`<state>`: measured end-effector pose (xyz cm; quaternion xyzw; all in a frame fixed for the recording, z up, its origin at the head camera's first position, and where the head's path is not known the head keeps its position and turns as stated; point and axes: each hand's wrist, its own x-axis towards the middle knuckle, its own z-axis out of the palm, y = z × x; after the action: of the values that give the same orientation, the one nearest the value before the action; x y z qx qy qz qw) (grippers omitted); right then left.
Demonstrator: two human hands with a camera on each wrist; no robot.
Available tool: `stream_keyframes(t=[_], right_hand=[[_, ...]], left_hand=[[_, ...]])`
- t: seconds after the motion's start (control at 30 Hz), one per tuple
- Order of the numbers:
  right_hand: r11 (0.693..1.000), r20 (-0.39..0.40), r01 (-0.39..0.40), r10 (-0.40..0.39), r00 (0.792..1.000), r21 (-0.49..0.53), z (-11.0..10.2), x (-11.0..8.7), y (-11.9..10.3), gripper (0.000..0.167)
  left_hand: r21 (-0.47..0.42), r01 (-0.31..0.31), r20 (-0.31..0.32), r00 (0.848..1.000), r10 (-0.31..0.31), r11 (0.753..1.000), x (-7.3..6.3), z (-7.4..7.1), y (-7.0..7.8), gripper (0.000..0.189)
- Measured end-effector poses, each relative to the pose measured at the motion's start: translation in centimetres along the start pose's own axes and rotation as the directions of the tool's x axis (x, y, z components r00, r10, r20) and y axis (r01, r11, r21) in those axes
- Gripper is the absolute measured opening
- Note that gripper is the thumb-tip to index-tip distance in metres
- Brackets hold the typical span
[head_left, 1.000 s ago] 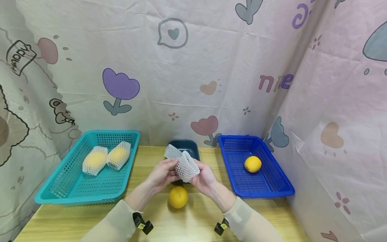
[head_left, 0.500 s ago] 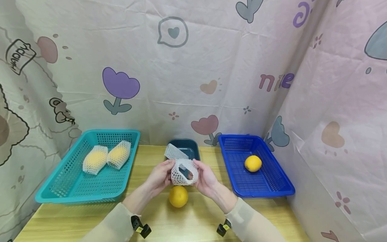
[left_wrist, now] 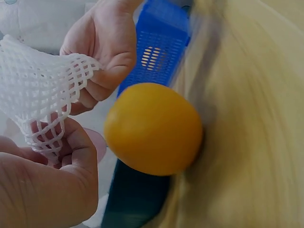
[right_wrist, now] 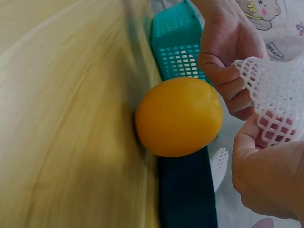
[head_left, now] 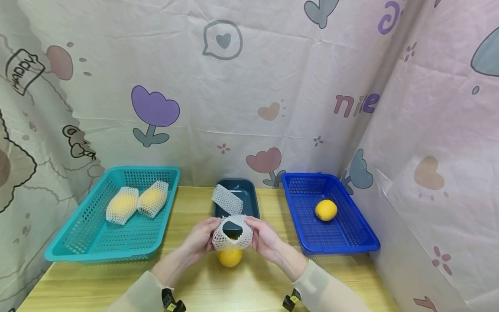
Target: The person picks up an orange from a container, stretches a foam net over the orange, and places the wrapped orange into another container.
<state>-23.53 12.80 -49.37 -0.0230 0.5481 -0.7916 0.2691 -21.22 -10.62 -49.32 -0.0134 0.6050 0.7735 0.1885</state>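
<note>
Left hand (head_left: 198, 241) and right hand (head_left: 267, 239) pinch opposite sides of a white foam fruit net (head_left: 244, 239), stretching its mouth into a wide ring. Through the ring the dark tray behind shows. Just below the net, a yellow-orange round fruit, seemingly an orange (head_left: 230, 259), sits on the table, its top partly covered by the net in the head view. Both wrist views show the orange (left_wrist: 154, 128) apart from the net (left_wrist: 42, 90) and from the fingers. In the right wrist view the thumb and fingers grip the mesh edge (right_wrist: 273, 102).
A small dark teal tray (head_left: 252, 203) behind the hands holds another flat foam net (head_left: 228, 199). At left, a turquoise basket (head_left: 105, 256) contains two netted yellow fruits (head_left: 122, 206). The blue basket (head_left: 339, 250) at right holds one bare yellow fruit (head_left: 326, 210). A printed curtain surrounds the table.
Both hands have lowered toward the orange. The net, earlier folded and narrow, is now spread open with its mouth turned toward the head camera, and overlaps the orange's top in view.
</note>
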Motion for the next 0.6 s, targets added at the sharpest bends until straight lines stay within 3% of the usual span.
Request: stream_keyframes(t=[0.23,0.6], right_hand=[[0.999,-0.022,-0.031,0.031,0.999,-0.029,-0.4,-0.1,1.0,0.020],[0.995,-0.022,-0.057,0.056,0.998,-0.083,-0.8,0.0,2.7,0.025]], left_hand=[[0.031,0.014,-0.043,0.999,-0.013,0.999,-0.2,-0.7,-1.5,0.030],[-0.007,0.030,-0.023,0.999,-0.030,1.000,-0.5,-0.9,-3.1,0.031]])
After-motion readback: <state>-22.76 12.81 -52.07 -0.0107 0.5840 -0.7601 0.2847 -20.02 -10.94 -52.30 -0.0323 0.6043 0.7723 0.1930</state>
